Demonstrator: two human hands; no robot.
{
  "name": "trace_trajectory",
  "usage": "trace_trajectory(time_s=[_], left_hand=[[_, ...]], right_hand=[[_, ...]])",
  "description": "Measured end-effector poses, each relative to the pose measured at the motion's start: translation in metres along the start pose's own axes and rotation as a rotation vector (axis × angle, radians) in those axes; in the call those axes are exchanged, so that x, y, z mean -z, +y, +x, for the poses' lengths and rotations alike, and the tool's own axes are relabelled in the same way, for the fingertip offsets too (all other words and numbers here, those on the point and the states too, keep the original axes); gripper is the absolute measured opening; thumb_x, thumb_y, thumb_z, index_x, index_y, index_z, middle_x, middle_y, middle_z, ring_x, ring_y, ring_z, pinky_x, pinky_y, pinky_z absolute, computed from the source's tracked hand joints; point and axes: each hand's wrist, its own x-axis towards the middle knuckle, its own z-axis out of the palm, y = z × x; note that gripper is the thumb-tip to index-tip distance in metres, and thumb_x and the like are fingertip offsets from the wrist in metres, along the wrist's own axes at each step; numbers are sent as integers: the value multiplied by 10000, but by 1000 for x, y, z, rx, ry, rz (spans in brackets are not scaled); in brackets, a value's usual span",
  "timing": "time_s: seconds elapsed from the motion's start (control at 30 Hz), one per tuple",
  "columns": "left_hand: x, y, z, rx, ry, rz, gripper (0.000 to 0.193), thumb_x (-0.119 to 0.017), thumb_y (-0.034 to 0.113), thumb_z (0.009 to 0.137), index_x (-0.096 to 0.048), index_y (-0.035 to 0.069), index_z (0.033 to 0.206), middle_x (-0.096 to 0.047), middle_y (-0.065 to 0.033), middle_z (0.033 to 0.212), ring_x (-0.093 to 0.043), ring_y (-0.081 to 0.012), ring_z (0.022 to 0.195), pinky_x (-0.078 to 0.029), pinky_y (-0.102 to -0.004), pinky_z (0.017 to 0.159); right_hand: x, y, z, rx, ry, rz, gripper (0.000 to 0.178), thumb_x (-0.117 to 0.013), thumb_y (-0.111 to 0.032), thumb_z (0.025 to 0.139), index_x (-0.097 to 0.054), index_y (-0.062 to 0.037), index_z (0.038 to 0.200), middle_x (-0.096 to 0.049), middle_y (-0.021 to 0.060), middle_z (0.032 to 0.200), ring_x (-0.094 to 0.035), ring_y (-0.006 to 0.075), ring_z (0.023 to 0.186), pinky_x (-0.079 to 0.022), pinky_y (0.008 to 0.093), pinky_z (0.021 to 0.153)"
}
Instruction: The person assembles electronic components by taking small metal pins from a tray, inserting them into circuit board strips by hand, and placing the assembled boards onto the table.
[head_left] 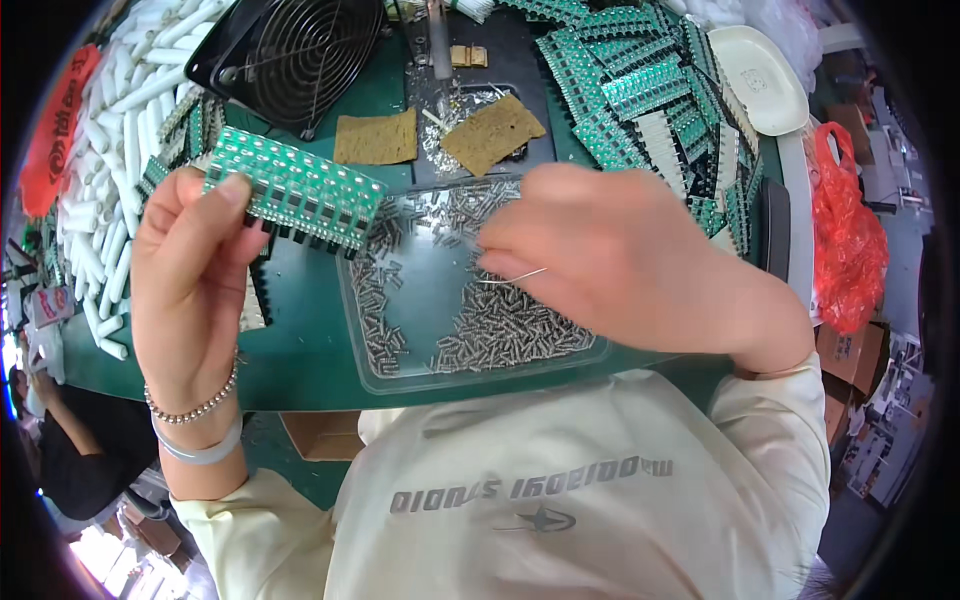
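A green circuit board [300, 178], with rows of solder points and black parts along its lower edge, is held up and tilted by my left hand [185, 260]. My left thumb presses on the board's near end. Over a shallow clear tray [480, 382], my right hand [610, 250] is closed and blurred by motion. A thin shiny metal piece [515, 277] sticks out beneath its fingers; its full shape is hidden. Many small metal springs [510, 328] lie in the tray, heaped toward the near right and scattered along the sides.
A black fan [305, 60] stands at the back left beside piled white tubes [120, 200]. Two brown pads [376, 137] lie behind the tray. Stacked green boards [640, 90] fill the back right, near a whitish dish [760, 80] and a red bag [850, 240].
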Motion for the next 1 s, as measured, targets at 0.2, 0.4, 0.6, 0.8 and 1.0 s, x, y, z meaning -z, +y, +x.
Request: trace_trajectory(time_s=[0.2,0.4,0.6,0.8,1.0], left_hand=[[-1,2,-18,-126,28,12,64,-553,14,828,-499,49,825,-563,-5,741,-578,-56,629,-524,-165,614],[-1,-5,-16,-115,48,-67,56,-550,33,838,-500,58,841,-557,4,751,-566,-51,656,-526,-178,637],[8,-9,-13,-22,-89,-100,36,-539,51,854,-518,58,882,-567,5,778,-563,-51,707,-517,-199,700],[16,-14,-7,12,-124,-109,51,-535,75,864,-525,49,907,-575,6,794,-567,-50,724,-510,-203,721],[15,-15,-7,2,-135,-108,61,-528,81,868,-530,43,915,-577,6,822,-573,-51,734,-509,-205,715]], right_hand=[[-34,-11,12,50,-76,-190,116,-572,-54,671,-550,-30,782,-470,79,731,-552,212,568,-445,302,465],[-44,-15,2,53,-137,-195,108,-558,-52,655,-544,-18,756,-494,102,755,-562,236,580,-462,319,490],[-30,1,3,-37,-125,-183,106,-642,-79,660,-570,-52,733,-503,72,731,-560,261,633,-460,354,523],[-32,-26,8,28,-229,-12,117,-617,-76,665,-540,-42,747,-500,93,734,-568,255,633,-464,352,526],[-42,-35,17,103,-273,-31,85,-551,-44,657,-505,-9,719,-498,117,735,-578,265,621,-459,349,500]])
